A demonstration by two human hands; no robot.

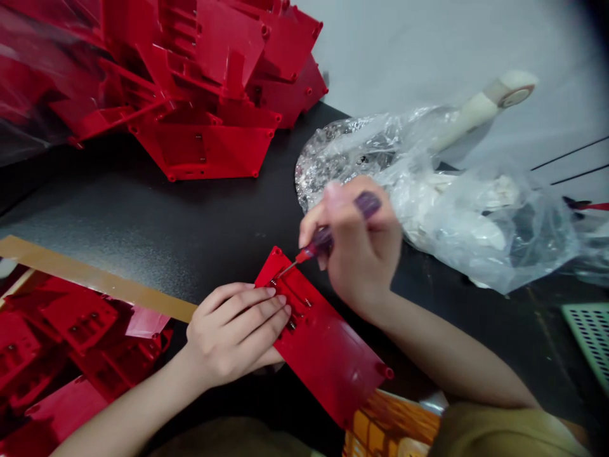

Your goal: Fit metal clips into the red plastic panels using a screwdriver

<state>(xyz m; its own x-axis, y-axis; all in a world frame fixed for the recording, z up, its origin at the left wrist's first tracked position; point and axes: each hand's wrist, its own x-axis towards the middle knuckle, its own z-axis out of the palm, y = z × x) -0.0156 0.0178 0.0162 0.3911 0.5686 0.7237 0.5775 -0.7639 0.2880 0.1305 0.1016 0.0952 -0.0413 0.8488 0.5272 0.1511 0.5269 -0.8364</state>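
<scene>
A red plastic panel [333,355] lies at a slant near the table's front edge, with small metal contacts and springs near its far end. My left hand [233,330] lies across that end, fingers on top and the thumb side underneath, gripping it. In my right hand [364,254] is a screwdriver [321,240] with a dark purple and red handle, held at an angle. Its thin shaft reaches down to the panel by a small metal contact [273,282], just beyond my left fingertips. Whether the tip touches the contact, I cannot tell.
Many similar red panels [219,149] are heaped at the back left. More fill a box [99,279] at the lower left. Clear plastic bags [476,222] holding white parts lie at the right, beside a green perforated tray [590,336]. The tabletop [118,203] is black.
</scene>
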